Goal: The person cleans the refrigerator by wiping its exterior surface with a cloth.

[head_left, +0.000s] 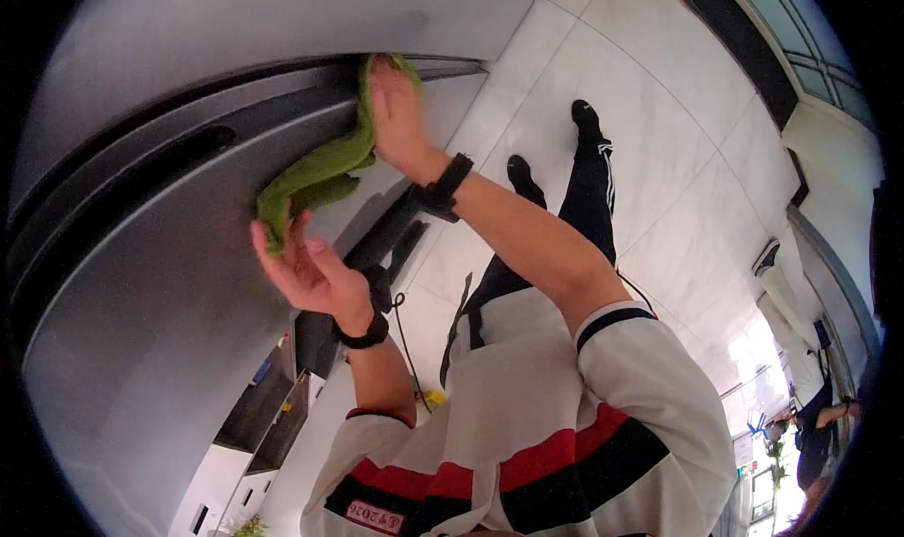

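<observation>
A green cloth (pixel 320 165) stretches along a large grey metal panel, beside its long dark recessed groove. My right hand (pixel 400 118) presses the cloth's upper end against the panel at the groove, fingers together and partly wrapped by the fabric. At the cloth's lower end is my left hand (pixel 315 278), its thumb and fingers around the hanging edge; some fingertips are hidden behind the fabric. Each wrist wears a black band.
The grey panel (pixel 141 349) fills the left side. Pale floor tiles (pixel 659 142) lie around my feet. A dark, open-shelved cabinet (pixel 259 415) stands at the lower left, near a black cable (pixel 403 349). Another person (pixel 815 443) is at the right edge.
</observation>
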`<action>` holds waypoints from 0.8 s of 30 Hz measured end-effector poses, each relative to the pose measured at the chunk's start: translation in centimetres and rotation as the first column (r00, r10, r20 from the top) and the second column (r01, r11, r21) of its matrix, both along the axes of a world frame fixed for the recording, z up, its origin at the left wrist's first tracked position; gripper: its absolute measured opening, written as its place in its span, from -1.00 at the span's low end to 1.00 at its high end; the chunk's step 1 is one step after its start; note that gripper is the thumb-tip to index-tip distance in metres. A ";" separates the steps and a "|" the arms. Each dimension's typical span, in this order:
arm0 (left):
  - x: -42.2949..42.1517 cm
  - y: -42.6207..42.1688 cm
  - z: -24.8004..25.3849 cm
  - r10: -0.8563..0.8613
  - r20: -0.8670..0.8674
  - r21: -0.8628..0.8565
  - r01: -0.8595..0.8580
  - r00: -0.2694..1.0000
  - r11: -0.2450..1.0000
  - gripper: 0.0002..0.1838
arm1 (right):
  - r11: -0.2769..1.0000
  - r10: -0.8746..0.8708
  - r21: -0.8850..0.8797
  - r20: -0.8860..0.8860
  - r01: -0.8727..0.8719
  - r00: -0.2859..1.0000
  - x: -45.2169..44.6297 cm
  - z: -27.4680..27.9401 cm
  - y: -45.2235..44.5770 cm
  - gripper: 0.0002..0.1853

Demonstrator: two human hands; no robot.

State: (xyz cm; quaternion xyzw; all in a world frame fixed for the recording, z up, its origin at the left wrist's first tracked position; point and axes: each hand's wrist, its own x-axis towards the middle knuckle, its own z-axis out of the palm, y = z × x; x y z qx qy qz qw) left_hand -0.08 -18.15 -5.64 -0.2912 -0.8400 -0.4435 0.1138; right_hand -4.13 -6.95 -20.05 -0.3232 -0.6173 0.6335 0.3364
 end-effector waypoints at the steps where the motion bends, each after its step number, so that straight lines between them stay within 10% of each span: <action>1: 0.0 0.2 0.4 -0.001 -0.045 0.034 0.002 0.999 0.999 -0.41 | 1.000 0.007 0.016 -0.019 -0.007 1.000 0.1 1.2 -0.1 -0.57; 11: -0.1 -0.5 1.7 0.056 -0.116 0.052 -0.050 0.992 0.997 -0.40 | 0.984 0.027 0.173 -0.304 0.027 0.952 0.3 5.6 0.1 -0.51; 24: -0.5 -0.9 -1.7 -0.022 0.126 -0.056 0.029 0.992 0.998 -0.48 | 0.986 0.152 -0.083 0.134 -0.142 0.979 0.4 -4.4 0.7 -0.64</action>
